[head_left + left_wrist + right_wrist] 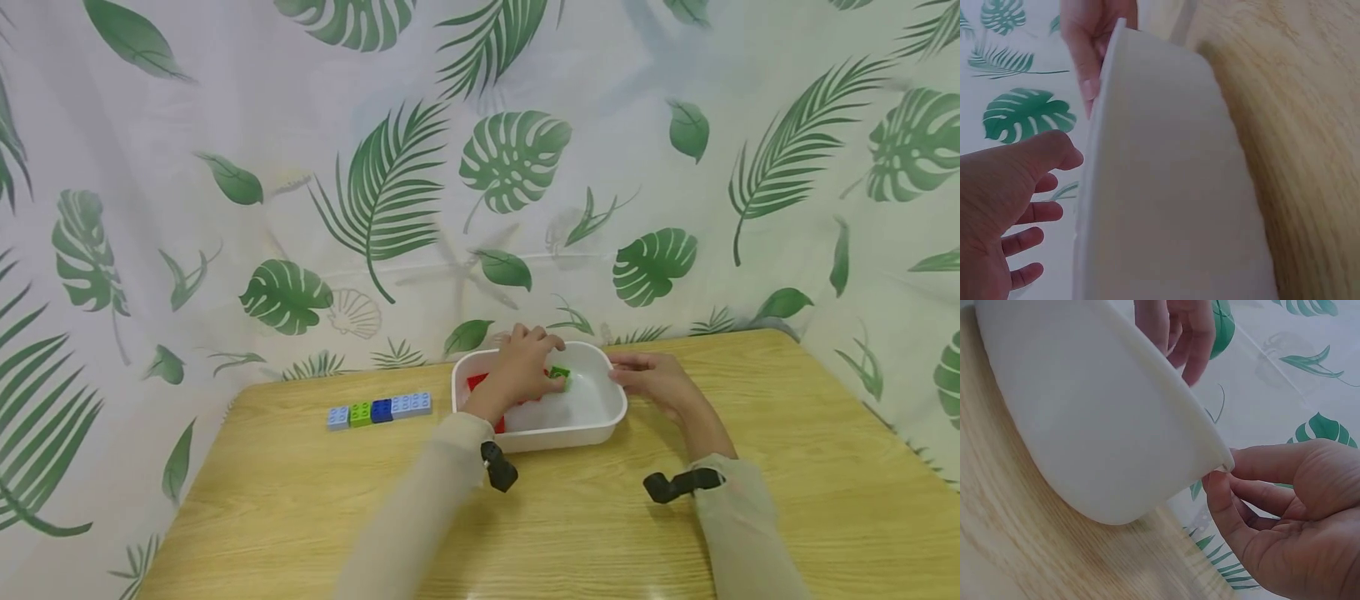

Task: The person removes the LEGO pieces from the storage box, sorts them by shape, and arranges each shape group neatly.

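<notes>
A white tray stands on the table with red bricks and a green brick in it. Over the tray hovers my left hand, thumb and fingers spread apart close by the green brick. In the left wrist view that hand shows loosely bent fingers with nothing between them, just beyond the tray's rim. My right hand is at the tray's right end. Its thumb and fingers pinch the rim there, as the right wrist view shows. Part of the red bricks is hidden by my left hand and forearm.
Left of the tray, a straight row of bricks lies on the wooden table: light blue, green, dark blue, then more light blue. Behind the table's back edge hangs a leaf-patterned cloth.
</notes>
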Demonstrator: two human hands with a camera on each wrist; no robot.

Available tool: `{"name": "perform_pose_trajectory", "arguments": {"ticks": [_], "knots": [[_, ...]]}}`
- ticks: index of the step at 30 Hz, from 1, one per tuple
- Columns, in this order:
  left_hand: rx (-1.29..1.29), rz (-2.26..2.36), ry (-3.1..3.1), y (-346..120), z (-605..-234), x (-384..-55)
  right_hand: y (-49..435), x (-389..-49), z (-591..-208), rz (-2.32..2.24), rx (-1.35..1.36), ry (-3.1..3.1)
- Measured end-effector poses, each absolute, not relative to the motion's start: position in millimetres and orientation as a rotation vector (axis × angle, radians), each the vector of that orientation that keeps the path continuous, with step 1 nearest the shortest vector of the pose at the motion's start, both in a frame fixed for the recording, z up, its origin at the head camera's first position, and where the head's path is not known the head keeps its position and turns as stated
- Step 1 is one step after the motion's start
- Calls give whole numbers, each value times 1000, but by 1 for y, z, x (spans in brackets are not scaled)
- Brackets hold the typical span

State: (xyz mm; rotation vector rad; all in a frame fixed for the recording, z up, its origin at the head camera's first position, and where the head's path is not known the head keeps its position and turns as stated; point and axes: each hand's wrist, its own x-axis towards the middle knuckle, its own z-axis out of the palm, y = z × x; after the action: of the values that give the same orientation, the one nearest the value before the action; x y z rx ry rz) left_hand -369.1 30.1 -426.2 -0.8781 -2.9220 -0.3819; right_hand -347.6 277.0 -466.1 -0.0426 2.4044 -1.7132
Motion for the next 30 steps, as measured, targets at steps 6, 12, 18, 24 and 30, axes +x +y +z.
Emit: {"name": "perform_pose_trajectory", "arguments": {"ticks": [6, 12, 18, 24, 30], "knots": [[-923, -252, -2904, 43, -438, -372, 275, -347, -466, -1721, -35, 2404], [-927, -222, -2940, 49, -439, -373, 273, -346, -464, -1743, -35, 2388], [-953, -209, -2959, 51, -441, -376, 274, -346, -463, -1731, -26, 2390], [-958, -289, -3016, 53, -446, -379, 275, -344, -464, -1749, -39, 2390], [-949, -240, -3026, 56, -450, -382, 274, -342, -461, -1754, -40, 2392]]}}
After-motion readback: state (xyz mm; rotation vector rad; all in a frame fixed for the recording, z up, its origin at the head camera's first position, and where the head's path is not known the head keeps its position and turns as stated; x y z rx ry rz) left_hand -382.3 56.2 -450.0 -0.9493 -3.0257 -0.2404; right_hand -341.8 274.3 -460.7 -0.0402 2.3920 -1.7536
